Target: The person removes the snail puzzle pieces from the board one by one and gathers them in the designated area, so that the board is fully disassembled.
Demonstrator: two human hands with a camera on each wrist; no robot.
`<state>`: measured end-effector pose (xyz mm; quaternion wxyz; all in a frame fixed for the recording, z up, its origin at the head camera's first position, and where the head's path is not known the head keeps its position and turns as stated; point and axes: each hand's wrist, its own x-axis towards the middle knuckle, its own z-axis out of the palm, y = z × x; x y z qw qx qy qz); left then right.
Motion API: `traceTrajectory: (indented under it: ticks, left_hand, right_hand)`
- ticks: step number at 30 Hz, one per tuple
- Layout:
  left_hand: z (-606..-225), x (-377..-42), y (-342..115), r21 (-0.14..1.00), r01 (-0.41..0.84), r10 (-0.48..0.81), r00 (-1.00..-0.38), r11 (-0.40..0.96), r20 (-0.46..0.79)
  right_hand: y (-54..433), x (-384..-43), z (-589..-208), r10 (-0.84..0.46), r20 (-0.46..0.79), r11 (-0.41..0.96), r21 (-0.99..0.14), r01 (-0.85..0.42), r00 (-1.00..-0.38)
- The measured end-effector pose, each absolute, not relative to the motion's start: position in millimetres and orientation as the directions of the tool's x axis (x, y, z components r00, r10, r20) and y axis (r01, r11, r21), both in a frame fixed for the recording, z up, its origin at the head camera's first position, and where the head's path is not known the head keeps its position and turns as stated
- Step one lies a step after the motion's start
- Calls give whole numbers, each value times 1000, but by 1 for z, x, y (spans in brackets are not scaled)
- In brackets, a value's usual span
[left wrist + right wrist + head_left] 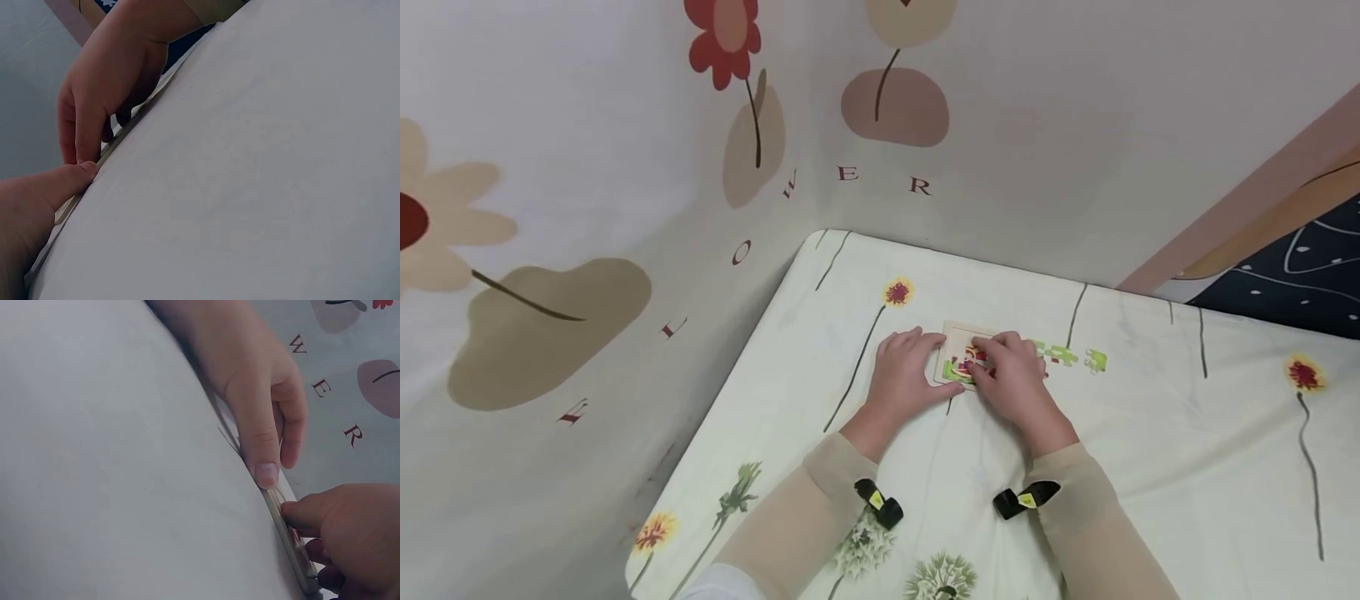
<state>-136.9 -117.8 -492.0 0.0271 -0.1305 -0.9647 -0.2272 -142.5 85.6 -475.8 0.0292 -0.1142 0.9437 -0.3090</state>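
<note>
A small wooden puzzle board [955,337] with a pale frame lies on the cloth-covered table, partly covered by my hands. My left hand [901,373] holds its left side, thumb at the near edge and index finger toward the far edge. Over the board, my right hand [1018,379] pinches a small red puzzle piece [975,353] between thumb and index finger, close against the board's surface. Green and coloured pieces [958,369] lie in the board's lower left part. In the right wrist view, the left thumb [267,475] presses on the edge of the board [284,534].
Several loose green puzzle pieces [1063,355] lie just right of the board, partly behind the right hand. The table's white floral cloth [1180,467] has soft folds. A printed fabric wall [1000,200] rises along the far and left table edges.
</note>
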Motion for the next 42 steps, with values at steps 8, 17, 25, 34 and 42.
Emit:
traceTrajectory:
  ticks: [8,17,25,34,42]
  left_hand:
    - [-492,-137,-117,431,265,242,-964,863,107]
    - [-492,-138,-116,432,254,241,-967,865,86]
    - [-493,-138,-117,435,263,242,-965,861,103]
    - [-494,-138,-118,431,265,241,-964,863,112]
    - [-496,-137,-118,433,271,239,-963,860,127]
  right_hand:
    - [88,-147,-475,-222,-24,773,-614,-161,-975]
    - [88,-149,-475,-208,-40,779,-611,-141,-977]
    - [88,-148,-477,-202,8,766,-621,-164,-979]
    - [91,-143,-479,-216,121,714,-657,-242,-969]
    - [91,-140,-482,-211,185,744,-607,-281,-960]
